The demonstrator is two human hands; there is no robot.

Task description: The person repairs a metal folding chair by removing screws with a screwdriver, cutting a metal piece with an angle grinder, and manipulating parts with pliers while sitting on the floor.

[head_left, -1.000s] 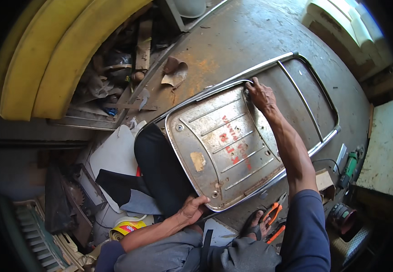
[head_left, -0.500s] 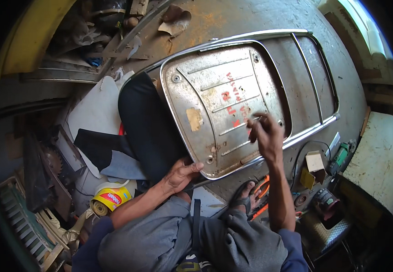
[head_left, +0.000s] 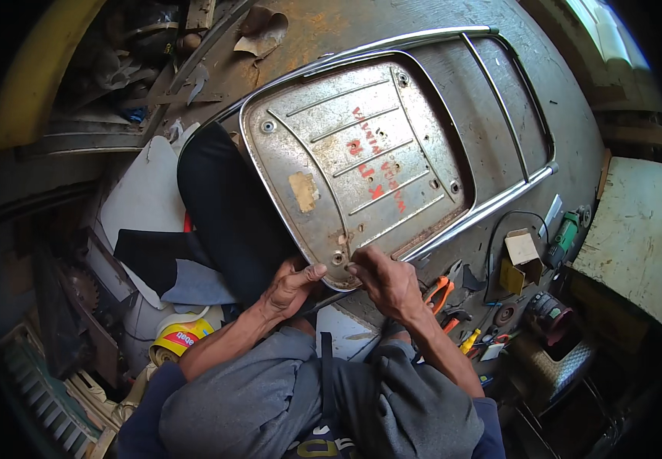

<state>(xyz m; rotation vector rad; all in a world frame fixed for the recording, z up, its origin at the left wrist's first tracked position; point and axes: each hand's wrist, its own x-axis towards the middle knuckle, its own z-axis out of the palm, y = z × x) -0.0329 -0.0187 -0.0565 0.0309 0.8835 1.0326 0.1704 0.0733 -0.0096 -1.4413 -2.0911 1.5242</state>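
A metal chair seat pan (head_left: pixel 319 157) lies tilted with its ribbed, rust-spotted underside up, marked with red lettering. It rests on a chrome tubular chair frame (head_left: pixel 484 203). My left hand (head_left: pixel 289 291) grips the pan's near-left rim, thumb on top and fingers out of sight under it. My right hand (head_left: pixel 388 283) is closed at the near corner, fingertips pinched together beside a round corner hole (head_left: pixel 338 258); whatever they hold, if anything, is hidden. A black padded backrest (head_left: pixel 228 210) sits left of the pan, partly under it.
Orange-handled pliers (head_left: pixel 442 291), a yellow screwdriver (head_left: pixel 469 341) and a small open box (head_left: pixel 522 260) lie on the right. Farther right is a green angle grinder (head_left: pixel 566 236). A yellow tub (head_left: pixel 182 336) and dark fabric scraps (head_left: pixel 155 256) are at the left.
My right hand has come down from above the pan's right side to its near corner. My left hand keeps its hold on the rim. The view has shifted slightly.
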